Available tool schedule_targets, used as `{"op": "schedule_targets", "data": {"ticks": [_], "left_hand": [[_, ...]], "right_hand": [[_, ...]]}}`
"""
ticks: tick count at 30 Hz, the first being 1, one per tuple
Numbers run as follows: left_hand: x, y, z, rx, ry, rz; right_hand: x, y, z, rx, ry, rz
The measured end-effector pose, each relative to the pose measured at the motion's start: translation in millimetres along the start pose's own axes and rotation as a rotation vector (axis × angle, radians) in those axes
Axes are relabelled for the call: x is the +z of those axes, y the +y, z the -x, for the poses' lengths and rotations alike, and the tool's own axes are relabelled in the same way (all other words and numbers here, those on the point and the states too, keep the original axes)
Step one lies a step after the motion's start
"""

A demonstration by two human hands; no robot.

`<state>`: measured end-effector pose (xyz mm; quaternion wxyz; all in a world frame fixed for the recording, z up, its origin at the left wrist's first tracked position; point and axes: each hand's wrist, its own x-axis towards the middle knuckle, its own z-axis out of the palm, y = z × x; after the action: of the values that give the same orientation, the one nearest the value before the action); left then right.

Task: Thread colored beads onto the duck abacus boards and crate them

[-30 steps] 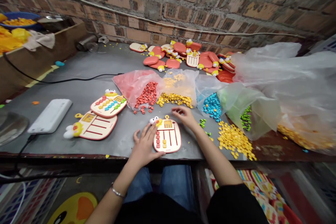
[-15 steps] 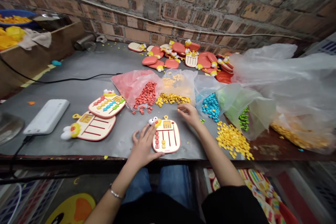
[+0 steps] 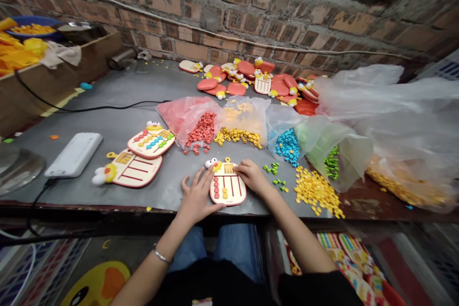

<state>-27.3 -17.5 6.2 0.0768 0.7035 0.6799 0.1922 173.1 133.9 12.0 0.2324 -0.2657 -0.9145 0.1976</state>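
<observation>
A cream and red duck-headed toy board (image 3: 228,196) lies flat on the table before me, with red beads (image 3: 216,188) down its left slot and yellow beads (image 3: 224,193) at the bottom of the slot beside it. My left hand (image 3: 196,194) holds the board by its left side, fingers near the duck head and thumb along the lower edge. The fingers of my right hand (image 3: 251,175) are pinched together over the board's upper right part. The small yellow bead seen at those fingertips earlier is mostly hidden now.
Red beads (image 3: 202,129), yellow beads (image 3: 240,136), blue beads (image 3: 287,147) and green beads (image 3: 332,162) spill from plastic bags. A loose yellow pile (image 3: 317,191) lies at right. Two boards (image 3: 143,167) and a white power bank (image 3: 74,155) are at left; more boards (image 3: 245,76) lie behind.
My right hand has moved down and left, from in front of the yellow beads onto the board. Green beads it covered now show. My left hand stays on the board.
</observation>
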Motion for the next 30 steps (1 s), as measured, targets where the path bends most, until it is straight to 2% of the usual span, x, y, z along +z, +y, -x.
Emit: {"op": "schedule_targets", "data": {"ticks": [4,8,10,12,14,16,18,19,20,23,26,30], "left_hand": [[-2.5,2,0,0.007,-0.008,0.011],[-2.4,2,0,0.046,-0.025,-0.002],[-2.9,4,1,0.040,-0.030,-0.020],[-4.1,6,2,0.034,-0.034,-0.038],[-4.9,9,2,0.040,-0.033,-0.054],[-4.3,13,1,0.048,-0.026,-0.065],[-1.7,17,0,0.048,-0.009,-0.063],[0.2,19,-1,0.049,-0.001,-0.059],[2.3,21,-2,0.052,0.006,-0.055],[8.1,23,-2,0.074,0.021,-0.050],[10.2,22,-1,0.098,0.028,-0.051],[8.0,20,1,0.134,0.036,-0.030]], "right_hand": [[6,-11,13,0.021,0.031,-0.163],[21,-25,5,0.061,0.083,-0.269],[24,-30,0,0.026,0.008,-0.337],[23,-30,-4,0.017,-0.128,-0.439],[18,-20,-9,0.081,-0.166,-0.510],[10,-2,-20,0.200,-0.025,-0.462],[3,21,-36,0.319,0.173,-0.269],[0,33,-45,0.365,0.231,-0.143],[-2,44,-54,0.396,0.244,-0.016],[-6,66,-75,0.414,0.157,0.218],[-7,75,-79,0.395,0.124,0.234],[-12,66,-61,0.343,0.237,0.082]]}}
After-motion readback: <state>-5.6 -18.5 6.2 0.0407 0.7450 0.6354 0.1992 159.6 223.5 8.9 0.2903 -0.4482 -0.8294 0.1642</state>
